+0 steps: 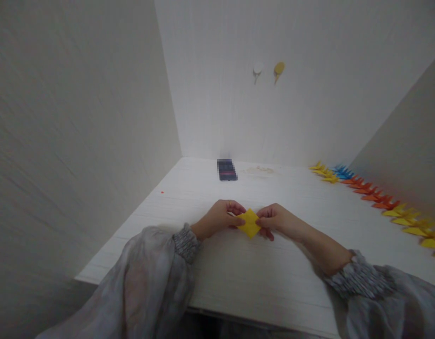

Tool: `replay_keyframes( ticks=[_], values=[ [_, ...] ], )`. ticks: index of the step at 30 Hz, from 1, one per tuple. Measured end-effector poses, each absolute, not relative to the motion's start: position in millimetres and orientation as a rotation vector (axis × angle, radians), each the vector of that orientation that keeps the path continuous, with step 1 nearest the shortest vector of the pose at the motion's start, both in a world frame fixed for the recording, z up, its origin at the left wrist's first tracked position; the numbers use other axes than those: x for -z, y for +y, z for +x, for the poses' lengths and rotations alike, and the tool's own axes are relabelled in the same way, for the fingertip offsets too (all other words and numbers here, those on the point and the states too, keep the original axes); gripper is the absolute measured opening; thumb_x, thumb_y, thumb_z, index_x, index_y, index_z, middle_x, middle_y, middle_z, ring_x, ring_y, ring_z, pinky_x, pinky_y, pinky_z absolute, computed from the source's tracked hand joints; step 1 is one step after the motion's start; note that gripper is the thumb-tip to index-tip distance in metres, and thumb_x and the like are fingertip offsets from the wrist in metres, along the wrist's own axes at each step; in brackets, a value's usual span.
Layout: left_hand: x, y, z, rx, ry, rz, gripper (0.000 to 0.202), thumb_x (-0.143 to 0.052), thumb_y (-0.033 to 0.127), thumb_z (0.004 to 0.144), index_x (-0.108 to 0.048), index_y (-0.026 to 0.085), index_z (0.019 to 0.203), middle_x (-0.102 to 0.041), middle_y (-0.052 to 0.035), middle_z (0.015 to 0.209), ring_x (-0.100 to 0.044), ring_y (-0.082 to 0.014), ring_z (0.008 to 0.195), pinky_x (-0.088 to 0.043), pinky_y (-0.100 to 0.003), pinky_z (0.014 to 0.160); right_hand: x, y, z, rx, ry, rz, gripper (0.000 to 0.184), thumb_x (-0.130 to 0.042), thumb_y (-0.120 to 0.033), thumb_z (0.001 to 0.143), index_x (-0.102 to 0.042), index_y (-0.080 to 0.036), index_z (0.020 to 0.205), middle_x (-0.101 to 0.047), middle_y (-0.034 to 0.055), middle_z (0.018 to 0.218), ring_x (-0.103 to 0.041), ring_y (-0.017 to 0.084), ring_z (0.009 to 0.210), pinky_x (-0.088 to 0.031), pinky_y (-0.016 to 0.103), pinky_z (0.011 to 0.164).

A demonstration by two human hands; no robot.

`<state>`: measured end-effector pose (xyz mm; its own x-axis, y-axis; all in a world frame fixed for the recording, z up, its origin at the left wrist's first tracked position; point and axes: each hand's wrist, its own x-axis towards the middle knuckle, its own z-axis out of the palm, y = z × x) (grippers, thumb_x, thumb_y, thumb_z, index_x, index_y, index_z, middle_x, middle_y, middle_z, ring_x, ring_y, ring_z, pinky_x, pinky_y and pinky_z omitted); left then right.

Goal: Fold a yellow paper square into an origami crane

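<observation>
Between my two hands is a folded piece of yellow origami paper (250, 224), diamond-shaped as seen from above. My left hand (227, 215) pinches its left corner, the thumb lying on top. On the opposite corner my right hand (272, 218) has its thumb and forefinger closed, with the other fingers curled below. Both hands are low over the white table (217, 273), near its middle. Whether the paper touches the tabletop I cannot tell.
Along the right side runs a row of folded paper cranes: orange (374, 194), blue (342, 172) and yellow (411, 219). A dark blurred rectangular object (227, 170) lies near the back wall (217, 94). Two hooks, white (257, 69) and yellow (279, 68), are on that wall.
</observation>
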<state>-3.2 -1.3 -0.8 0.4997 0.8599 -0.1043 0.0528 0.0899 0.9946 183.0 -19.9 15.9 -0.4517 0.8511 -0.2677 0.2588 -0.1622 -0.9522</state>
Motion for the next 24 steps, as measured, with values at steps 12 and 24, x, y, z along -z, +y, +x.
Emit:
replay_keyframes(
  ticks=[12,24],
  values=[
    [1.4,-2.2,1.2,-0.851,0.814,1.191,0.028,-0.07,0.027,0.053,-0.054,0.012,0.07,-0.062,-0.0017,0.067,-0.057,-0.0088,0.056,-0.043,-0.02,0.053,-17.2,-20.6,177.5,-1.275,-1.526,-1.106,0.025,-0.058,-0.034,0.068,-0.064,-0.014,0.082,-0.06,0.0005,0.059,-0.053,0.01,0.05,-0.043,0.024,0.053],
    [-1.4,-5.5,2.1,-0.896,0.806,1.134,0.033,-0.072,0.032,0.05,-0.056,0.012,0.072,-0.063,-0.003,0.069,-0.058,-0.011,0.059,-0.044,-0.022,0.056,-9.3,-21.0,170.4,-1.119,-1.448,-1.09,0.023,-0.063,-0.035,0.063,-0.064,-0.019,0.079,-0.064,0.0032,0.075,-0.057,0.015,0.07,-0.045,0.031,0.069]
  ],
)
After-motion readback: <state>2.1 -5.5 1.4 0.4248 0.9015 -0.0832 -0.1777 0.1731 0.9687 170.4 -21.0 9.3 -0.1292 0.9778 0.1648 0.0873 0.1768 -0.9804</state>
